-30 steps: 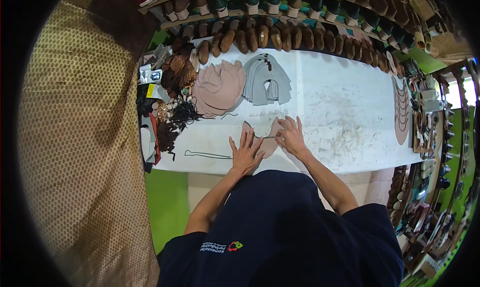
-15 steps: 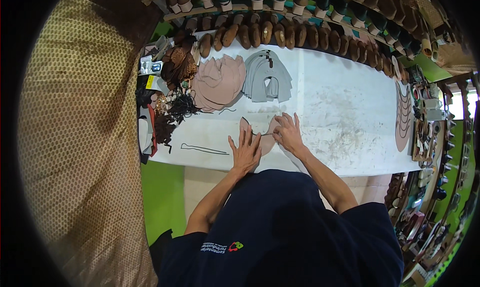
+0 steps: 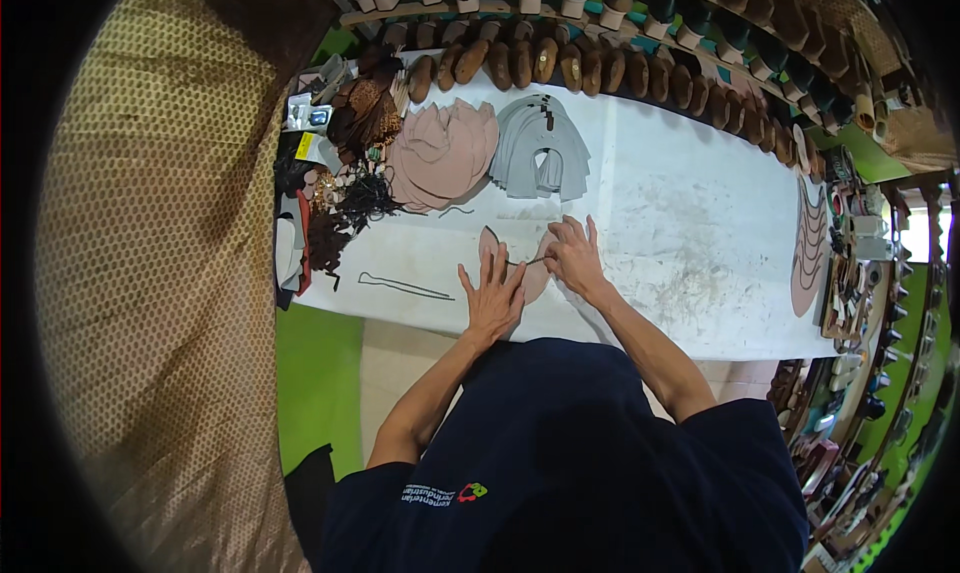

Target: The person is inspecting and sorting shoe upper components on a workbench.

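Observation:
A pink curved shoe-upper piece (image 3: 535, 285) lies on the white table near its front edge, partly covered by both hands. Along its inner curve runs a thin dark strip (image 3: 516, 263). My left hand (image 3: 494, 298) rests flat on the left part of the piece, fingers spread. At the right end of the curve, my right hand (image 3: 577, 260) has thumb and fingertips closed at the strip; its other fingers stay raised. Left of my left hand, a long looped dark strip (image 3: 405, 286) lies loose on the table.
Behind my hands lie a pile of pink pieces (image 3: 440, 158) and a fan of grey arched pieces (image 3: 515, 173). Dark cords (image 3: 365, 203) clutter the left end. Pink pieces with dark edges (image 3: 806, 273) lie far right. Brown shoe lasts (image 3: 545, 61) line the back.
The view has turned slightly. My left fingertips have come a little closer to my right hand, and the dark strip shows more plainly between them.

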A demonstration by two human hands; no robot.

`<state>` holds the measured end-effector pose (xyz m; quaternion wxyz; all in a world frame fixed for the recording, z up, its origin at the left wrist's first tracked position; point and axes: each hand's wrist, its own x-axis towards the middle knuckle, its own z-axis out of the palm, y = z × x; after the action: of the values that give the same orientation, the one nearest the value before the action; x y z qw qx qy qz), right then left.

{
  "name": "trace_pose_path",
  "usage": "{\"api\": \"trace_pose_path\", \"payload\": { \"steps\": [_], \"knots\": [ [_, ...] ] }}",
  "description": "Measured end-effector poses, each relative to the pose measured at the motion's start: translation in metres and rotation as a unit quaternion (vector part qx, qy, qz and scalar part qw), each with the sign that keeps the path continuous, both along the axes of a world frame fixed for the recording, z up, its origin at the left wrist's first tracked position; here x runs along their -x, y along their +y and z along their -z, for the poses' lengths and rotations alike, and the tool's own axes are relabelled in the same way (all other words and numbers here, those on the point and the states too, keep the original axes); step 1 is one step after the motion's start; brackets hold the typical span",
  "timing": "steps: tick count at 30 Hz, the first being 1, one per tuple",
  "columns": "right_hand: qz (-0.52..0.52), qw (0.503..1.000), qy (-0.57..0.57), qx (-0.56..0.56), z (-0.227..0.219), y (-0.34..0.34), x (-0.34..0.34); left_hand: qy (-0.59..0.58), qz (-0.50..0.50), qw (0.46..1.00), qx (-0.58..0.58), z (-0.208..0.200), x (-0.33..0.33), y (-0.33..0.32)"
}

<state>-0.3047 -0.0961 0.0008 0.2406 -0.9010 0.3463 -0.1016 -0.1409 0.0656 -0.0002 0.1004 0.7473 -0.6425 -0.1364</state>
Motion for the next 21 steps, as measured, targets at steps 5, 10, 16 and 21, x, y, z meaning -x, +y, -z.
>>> {"api": "trace_pose_path", "payload": {
  "steps": [5, 10, 16, 21],
  "knots": [
    [-0.005, 1.000, -0.006, 0.011, 0.001, 0.000, -0.002, -0.008, 0.001, 1.000, 0.011, 0.002, 0.003, -0.001],
    [-0.032, 0.998, 0.031, 0.037, -0.011, -0.007, -0.004, -0.024, 0.008, 1.000, -0.006, 0.002, 0.004, -0.001],
    [-0.034, 0.997, 0.027, 0.057, -0.009, -0.013, -0.001, -0.028, 0.013, 0.999, -0.010, 0.000, 0.005, -0.004],
    [-0.054, 0.993, 0.089, 0.056, -0.016, -0.009, -0.001, -0.025, 0.010, 1.000, 0.006, 0.002, 0.005, -0.001]
  ]
}}
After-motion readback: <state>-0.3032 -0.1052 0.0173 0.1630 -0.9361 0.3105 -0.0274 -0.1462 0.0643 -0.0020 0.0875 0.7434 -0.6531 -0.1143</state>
